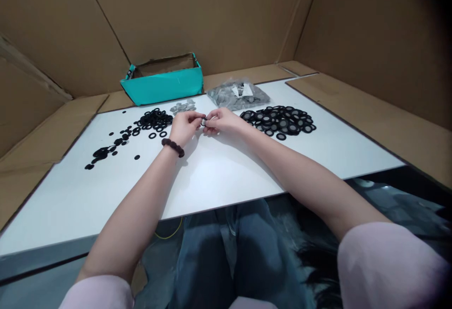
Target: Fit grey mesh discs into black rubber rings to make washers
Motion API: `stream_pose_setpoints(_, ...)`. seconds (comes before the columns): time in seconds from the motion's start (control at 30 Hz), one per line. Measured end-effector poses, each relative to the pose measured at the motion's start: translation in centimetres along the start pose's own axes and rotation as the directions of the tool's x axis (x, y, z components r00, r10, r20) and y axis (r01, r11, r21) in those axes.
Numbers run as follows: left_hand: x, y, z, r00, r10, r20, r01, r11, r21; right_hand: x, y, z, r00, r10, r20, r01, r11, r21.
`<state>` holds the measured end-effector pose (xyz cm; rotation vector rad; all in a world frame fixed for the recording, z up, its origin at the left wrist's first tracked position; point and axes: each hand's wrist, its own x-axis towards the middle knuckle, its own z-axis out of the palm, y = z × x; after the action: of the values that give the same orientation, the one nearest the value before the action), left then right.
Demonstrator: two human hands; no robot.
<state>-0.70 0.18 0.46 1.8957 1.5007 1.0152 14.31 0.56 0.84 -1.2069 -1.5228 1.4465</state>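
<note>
Pinching a small round black-rimmed ring piece point(204, 121) between them, the left hand point(184, 126) and the right hand point(221, 120) are meeting fingertip to fingertip above the far middle of the white rectangular board point(226, 177). Both hands' fingers are closing tightly on the piece, with no gap showing; finer detail of the piece is too small to tell. The left forearm is reaching forward from the near left, wrist slightly raised and wearing a dark brown beaded bracelet point(173, 147). The right forearm is angling in from the near right, its wrist resting low on the board.

A loose scatter of plain black rubber rings point(141, 127) is lying to the left of the hands. A pile of black rings with grey mesh centres point(278, 120) is lying to the right. A clear plastic bag of grey discs point(237, 95) is sitting just beyond the hands, a small heap of loose grey discs point(182, 107) beside it, and a teal open-topped box point(163, 83) is standing at the far left.
</note>
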Motion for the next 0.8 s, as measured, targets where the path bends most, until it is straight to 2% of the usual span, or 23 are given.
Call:
stream_pose_setpoints(0.2, -0.2, 0.5, -0.2, 0.998, 0.047, -0.030, -0.046, 0.998, 0.033, -0.1, -0.2, -0.1, 1.000, -0.007, 0.026, 0.009, 0.998, -0.060)
stream_pose_setpoints(0.33, -0.2, 0.3, -0.2, 0.999, -0.001, 0.051, 0.001, 1.000, -0.002, 0.0, 0.1, -0.3, 0.998, -0.064, 0.016, 0.066, 0.982, -0.179)
stream_pose_setpoints(0.43, -0.1, 0.0, -0.2, 1.000, -0.017, 0.020, 0.016, 0.999, 0.038, 0.0, 0.2, -0.2, 0.992, -0.127, 0.001, 0.122, 0.953, -0.277)
stream_pose_setpoints(0.53, -0.1, 0.0, -0.4, 0.996, -0.085, 0.018, 0.085, 0.996, 0.009, 0.0, 0.0, -0.3, 0.984, -0.176, -0.008, 0.164, 0.931, -0.328)
stream_pose_setpoints(0.63, -0.3, 0.5, -0.7, 0.981, -0.182, 0.065, 0.189, 0.976, -0.112, 0.1, -0.1, -0.5, 0.978, -0.207, -0.007, 0.194, 0.924, -0.330)
stream_pose_setpoints(0.73, -0.6, 1.1, -0.8, 0.968, -0.241, 0.070, 0.250, 0.950, -0.188, 0.3, -0.1, -0.4, 0.981, -0.191, -0.013, 0.180, 0.942, -0.284)
stream_pose_setpoints(0.8, -0.7, 1.2, -0.5, 0.970, -0.243, 0.023, 0.242, 0.951, -0.193, 0.3, -0.2, -0.3, 0.988, -0.155, -0.014, 0.147, 0.957, -0.250)
